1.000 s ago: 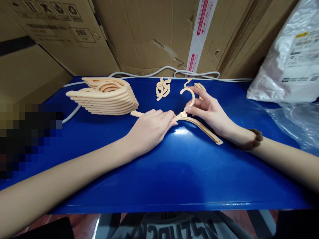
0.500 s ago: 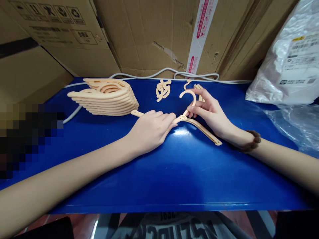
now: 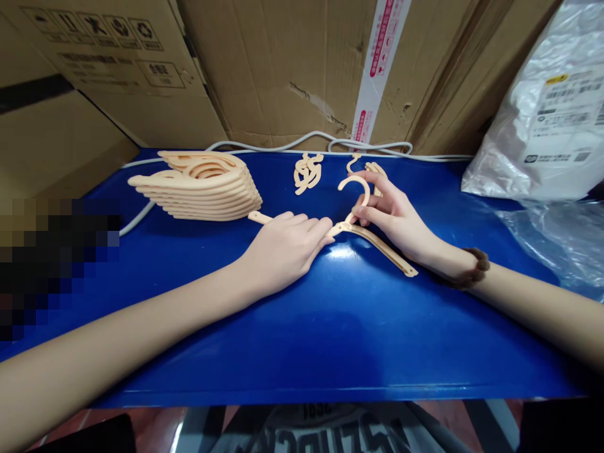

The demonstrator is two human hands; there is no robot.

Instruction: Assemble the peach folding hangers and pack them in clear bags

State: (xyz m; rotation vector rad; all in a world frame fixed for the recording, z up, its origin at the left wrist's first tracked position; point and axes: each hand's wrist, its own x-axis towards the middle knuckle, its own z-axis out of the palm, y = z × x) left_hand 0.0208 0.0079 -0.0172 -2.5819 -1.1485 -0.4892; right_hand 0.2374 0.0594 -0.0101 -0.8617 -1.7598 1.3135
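A cream-coloured clothes hanger (image 3: 384, 249) with jointed arms lies spread on the blue table, its arms angled apart. My left hand (image 3: 290, 250) is closed over its left arm, whose tip shows past my knuckles. The hanger's hook (image 3: 362, 184) curves up from the middle joint, pinched between the thumb and fingers of my right hand (image 3: 396, 211). The right arm of the hanger runs free below that hand. Several loose hooks (image 3: 307, 173) lie in a small heap behind, and another hook (image 3: 352, 162) sits just behind my right hand.
A stack of folded cream hangers (image 3: 202, 189) stands at the back left of the blue table (image 3: 302, 340). Cardboard boxes (image 3: 264, 75) rise behind it. A white cable (image 3: 283, 146) runs along the back edge. At the right sits a clear plastic bag (image 3: 509, 138) with a label.
The hook has shifted very slightly with my right hand. Both hands keep their hold on the hanger; otherwise the view has moved only a little.
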